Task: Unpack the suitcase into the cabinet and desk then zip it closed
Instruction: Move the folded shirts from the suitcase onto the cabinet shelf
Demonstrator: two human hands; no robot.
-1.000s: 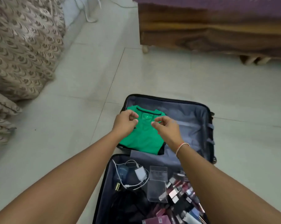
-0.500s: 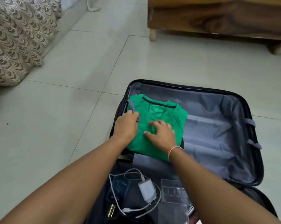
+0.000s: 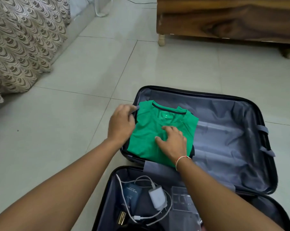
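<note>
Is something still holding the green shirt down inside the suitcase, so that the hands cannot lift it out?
Yes, partly: a grey strap crosses the green shirt at its far-left corner; the left hand touches it. The right hand rests on the shirt.

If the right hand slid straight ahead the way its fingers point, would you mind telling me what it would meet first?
The right hand lies flat on the green shirt, fingers aimed at its dark collar. That collar likely comes first, then the suitcase wall, though depth is uncertain.
</note>
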